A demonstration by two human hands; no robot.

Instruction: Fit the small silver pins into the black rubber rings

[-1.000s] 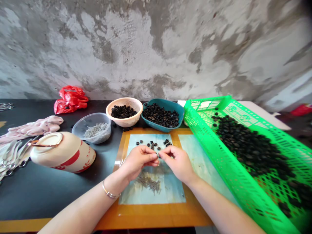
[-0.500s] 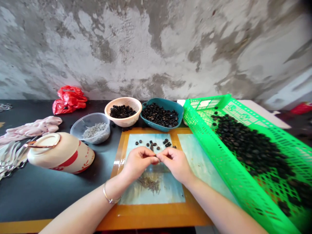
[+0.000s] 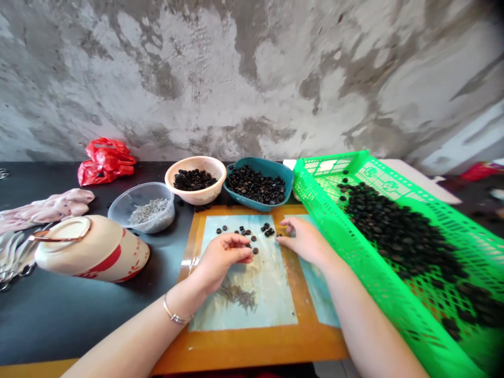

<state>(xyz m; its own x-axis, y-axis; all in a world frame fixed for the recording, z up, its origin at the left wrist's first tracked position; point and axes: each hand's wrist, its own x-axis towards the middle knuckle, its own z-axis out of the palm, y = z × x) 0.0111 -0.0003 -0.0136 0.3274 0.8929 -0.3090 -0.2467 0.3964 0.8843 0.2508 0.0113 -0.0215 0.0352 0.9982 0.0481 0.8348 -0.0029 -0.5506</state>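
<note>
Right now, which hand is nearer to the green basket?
Right. The right hand is just beside the near wall of the green basket. The left hand is farther away, pinched over the middle of the mat.

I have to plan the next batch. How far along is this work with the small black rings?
Likely done: the heap of black rings in the green crate. In hand: the left hand pinches something too small to tell; the right hand reaches the loose rings on the mat. Left: those loose rings, the pile of pins, and the filled beige bowl and teal basket.
</note>
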